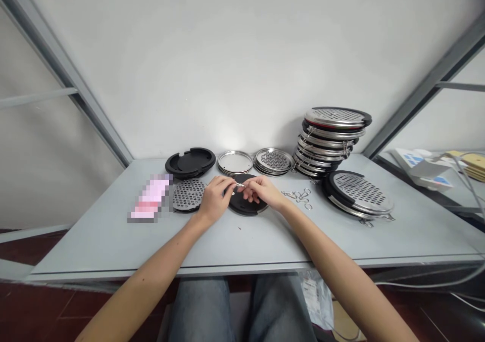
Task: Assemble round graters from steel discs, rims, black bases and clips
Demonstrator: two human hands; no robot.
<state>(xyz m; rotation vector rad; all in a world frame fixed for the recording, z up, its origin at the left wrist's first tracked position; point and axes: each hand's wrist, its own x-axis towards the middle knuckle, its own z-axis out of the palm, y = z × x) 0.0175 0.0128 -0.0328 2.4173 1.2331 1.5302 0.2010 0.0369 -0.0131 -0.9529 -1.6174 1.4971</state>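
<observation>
A small metal piece (239,184) is pinched between the fingertips of both my hands. My left hand (216,196) comes from the left, closed on one end of it. From the right, my right hand (261,190) closes thumb and forefinger on the other end, its remaining fingers curled. Beneath them lies a round black disc (248,205), partly hidden by my hands. A perforated metal plate (187,195) rests just left of my left hand. Several metal clips with rings (301,197) lie loose on the table to the right of my right hand.
Along the back of the grey table (250,248) stand a black round tray (190,161), shallow metal dishes (235,161) and stacked grater plates (274,160). A tall stack of round assemblies (328,142) rises at the right, with more (359,193) in front. A blurred pink item (151,199) lies left.
</observation>
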